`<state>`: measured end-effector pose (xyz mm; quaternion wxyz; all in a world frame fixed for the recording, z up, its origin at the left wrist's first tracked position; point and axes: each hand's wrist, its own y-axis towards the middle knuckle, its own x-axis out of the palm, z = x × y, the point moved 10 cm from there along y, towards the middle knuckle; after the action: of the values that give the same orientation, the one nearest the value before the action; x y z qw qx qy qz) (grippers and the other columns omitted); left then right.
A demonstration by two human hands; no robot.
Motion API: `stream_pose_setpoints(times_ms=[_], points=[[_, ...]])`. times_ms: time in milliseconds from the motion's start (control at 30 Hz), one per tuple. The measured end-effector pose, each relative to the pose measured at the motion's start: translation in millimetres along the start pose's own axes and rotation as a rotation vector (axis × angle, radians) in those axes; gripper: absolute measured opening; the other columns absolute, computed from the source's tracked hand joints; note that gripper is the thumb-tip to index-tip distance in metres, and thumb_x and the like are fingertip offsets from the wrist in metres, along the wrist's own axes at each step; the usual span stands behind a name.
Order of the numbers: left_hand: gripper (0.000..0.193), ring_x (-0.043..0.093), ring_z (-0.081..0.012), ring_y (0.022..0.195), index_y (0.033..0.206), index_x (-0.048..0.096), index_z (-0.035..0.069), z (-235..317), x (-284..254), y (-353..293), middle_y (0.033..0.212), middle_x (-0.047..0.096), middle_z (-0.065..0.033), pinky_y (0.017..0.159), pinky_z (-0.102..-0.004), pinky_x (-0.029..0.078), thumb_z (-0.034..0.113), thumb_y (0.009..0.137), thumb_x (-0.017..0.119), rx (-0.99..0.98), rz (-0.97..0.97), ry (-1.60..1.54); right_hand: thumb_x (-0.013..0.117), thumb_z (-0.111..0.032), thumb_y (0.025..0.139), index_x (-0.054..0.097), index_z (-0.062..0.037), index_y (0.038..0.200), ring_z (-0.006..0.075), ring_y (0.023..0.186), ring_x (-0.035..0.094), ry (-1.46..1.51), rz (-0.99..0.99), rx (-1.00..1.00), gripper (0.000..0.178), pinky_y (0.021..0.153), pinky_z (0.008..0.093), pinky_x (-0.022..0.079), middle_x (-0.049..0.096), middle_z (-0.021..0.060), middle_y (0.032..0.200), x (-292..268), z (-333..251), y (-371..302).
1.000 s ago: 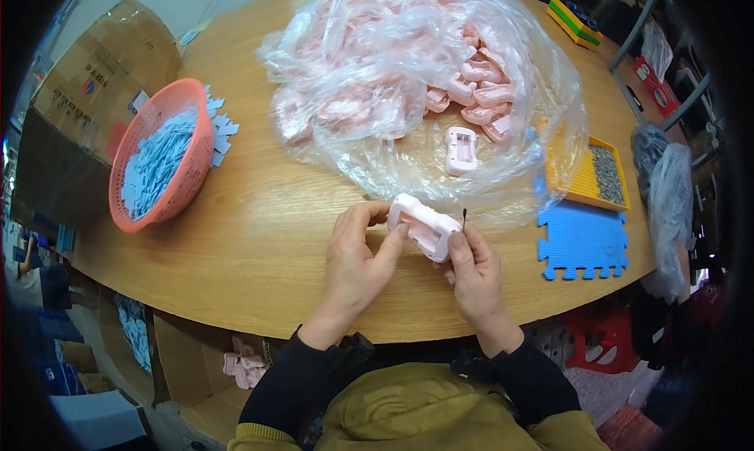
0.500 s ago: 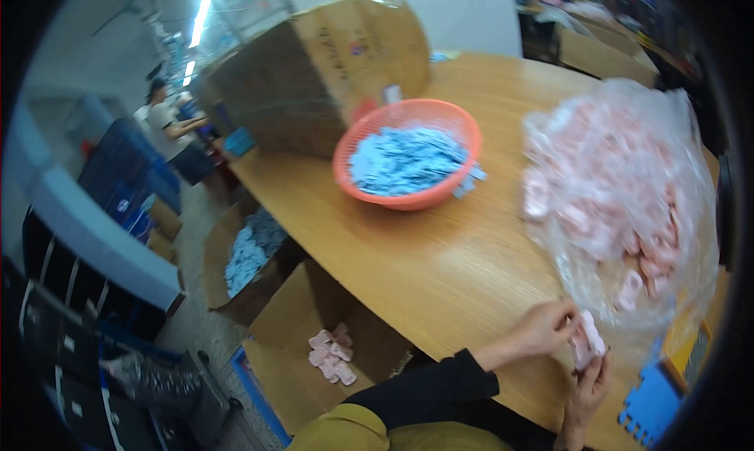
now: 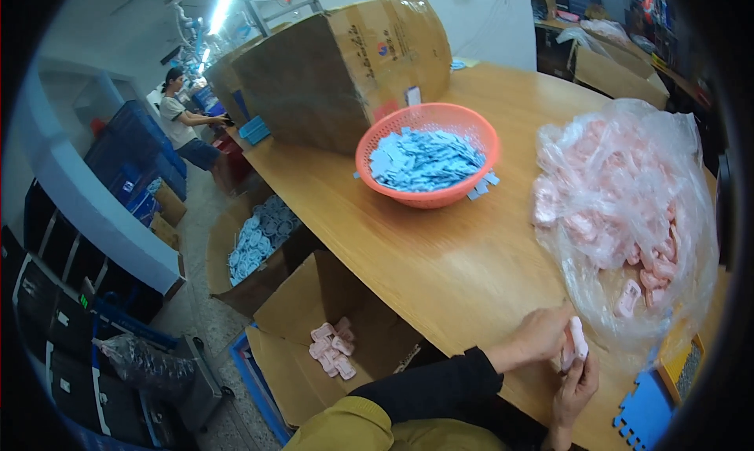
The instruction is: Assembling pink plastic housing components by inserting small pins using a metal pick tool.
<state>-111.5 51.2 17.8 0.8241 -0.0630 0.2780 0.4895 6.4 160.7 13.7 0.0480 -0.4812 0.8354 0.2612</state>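
Close to the table's near edge, my left hand point(image 3: 539, 335) has its fingers closed against the side of a pink moulded plastic piece point(image 3: 579, 339). From below, my right hand point(image 3: 575, 392) pinches the lower end of the same piece between thumb and fingers. The piece is tilted, with its pale edge facing up; my left hand hides part of it. Just beyond my hands lies a large clear plastic bag point(image 3: 620, 192) full of similar pink pieces, with a few loose ones point(image 3: 628, 298) showing at its mouth.
An orange plastic basket point(image 3: 428, 201) of light-blue flat pieces stands on the wooden table point(image 3: 440, 266). Behind it is a large cardboard box point(image 3: 393, 50). Below the left edge, an open carton point(image 3: 294, 317) holds several pink pieces. A blue foam mat point(image 3: 646, 412) lies at right. Another person point(image 3: 184, 125) works far left.
The pink piece has turned so that it shows more edge-on, and my left fingers have come further over it. The whole view has shifted slightly.
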Motion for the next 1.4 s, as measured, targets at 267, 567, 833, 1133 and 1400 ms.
stream_pose_setpoints(times_ms=[267,567,833,1133,1400], points=[[0.022,0.062,-0.0266,0.081,0.107,0.059,-0.002,-16,-65,-13,0.091,0.063,-0.0181,0.072,-0.0347,0.050,0.008,0.087,0.057,0.094,0.269,0.115,0.048,-0.026,0.101,0.060,-0.0048,0.109,0.0081,0.066,0.060,0.686,0.042,0.532,0.026,0.045,0.0191,0.038,0.065,0.0054,0.080,22,57,1],[0.039,0.056,-0.0124,0.103,0.136,0.038,0.002,-8,10,-53,0.116,0.057,-0.0075,0.092,-0.0296,0.045,0.013,0.099,0.046,-0.281,0.093,-1.246,0.049,-0.030,0.100,0.057,-0.0059,0.116,0.0113,0.070,0.061,1.024,-0.085,0.736,0.031,0.046,0.0178,0.038,0.066,0.0079,0.094,43,23,-29],[0.033,0.064,-0.0315,0.100,0.129,0.043,0.002,-50,-61,-45,0.116,0.058,-0.0153,0.085,-0.0447,0.055,0.015,0.099,0.044,-0.259,0.270,-1.242,0.064,-0.006,0.085,0.063,0.0011,0.097,0.0188,0.072,0.060,0.009,-0.250,0.091,0.014,0.066,0.0297,0.049,0.061,0.0076,0.088,22,-8,15],[0.036,0.064,-0.0347,0.098,0.130,0.042,0.000,-83,-63,-73,0.115,0.059,-0.0194,0.086,-0.0455,0.053,0.017,0.098,0.043,-0.443,0.202,-1.223,0.068,-0.009,0.079,0.062,-0.0047,0.090,0.0296,0.080,0.061,-0.453,-0.505,-0.097,0.014,0.068,0.0401,0.051,0.056,0.0094,0.089,74,-25,19],[0.044,0.065,-0.0349,0.097,0.137,0.037,0.002,-79,-67,-82,0.115,0.059,-0.0209,0.084,-0.0432,0.055,0.010,0.094,0.046,-0.460,0.156,-1.233,0.067,-0.009,0.079,0.061,-0.0047,0.089,0.0302,0.081,0.061,-0.478,-0.521,-0.050,0.013,0.069,0.0403,0.051,0.056,0.0099,0.089,79,-21,21]])
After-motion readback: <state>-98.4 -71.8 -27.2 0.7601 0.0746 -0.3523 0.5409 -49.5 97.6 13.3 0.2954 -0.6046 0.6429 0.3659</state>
